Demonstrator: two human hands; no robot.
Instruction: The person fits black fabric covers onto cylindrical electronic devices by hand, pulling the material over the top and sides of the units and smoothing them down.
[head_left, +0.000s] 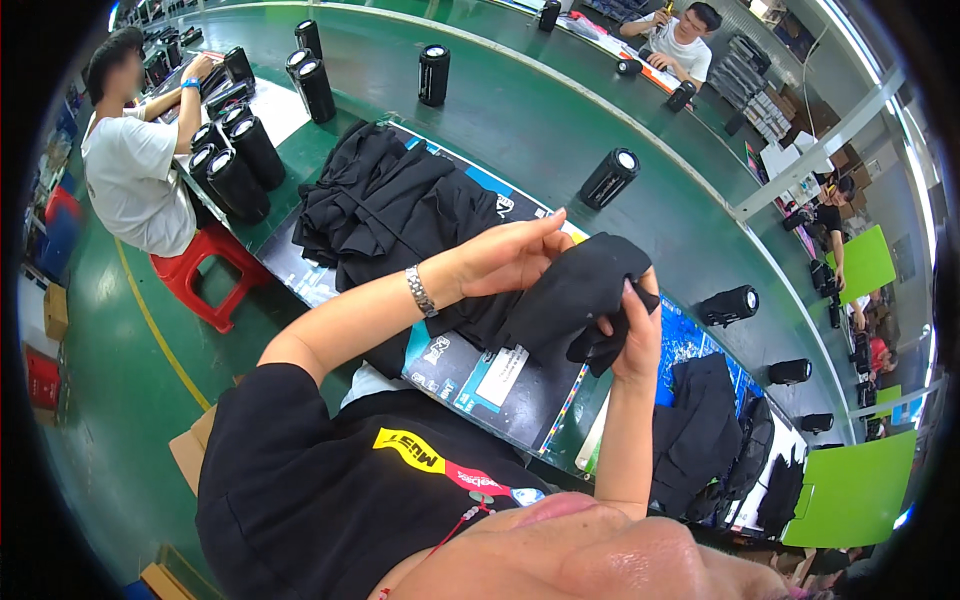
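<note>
Head view on this one: the black cloth (pixel 575 295) is up in the air between the person's two hands, over the near edge of a bench covered with a printed sheet (pixel 530 405). Right hand (pixel 637 335) clearly has it, fingers bent round the bunched end with fabric gathered between thumb and fingertips. Left hand (pixel 515 255), the one with the metal watch (pixel 420 291), is at the opposite side, fingers loosely curved. Can't tell if those are pinching anything, since the cloth covers some of them.

Handling-wise, it looks super easy on the weight: thin, limp, matte stuff that droops and folds wherever it isn't supported. Probably not slippery, and nothing about it says fragile. The annoying bit would be the floppiness, so a one-handed grab in the middle likely just makes a wad. Better bet is an edge in each hand, thumb on one face and fingers on the other, kept slightly taut. Whether it's one layer or two is hard to say from here.

Just beyond the left forearm there's a big heap of similar black fabric (pixel 400 205), with another pile (pixel 695 430) past the right arm. A black cylinder (pixel 610 178) stands farther back on the green surface.
</note>
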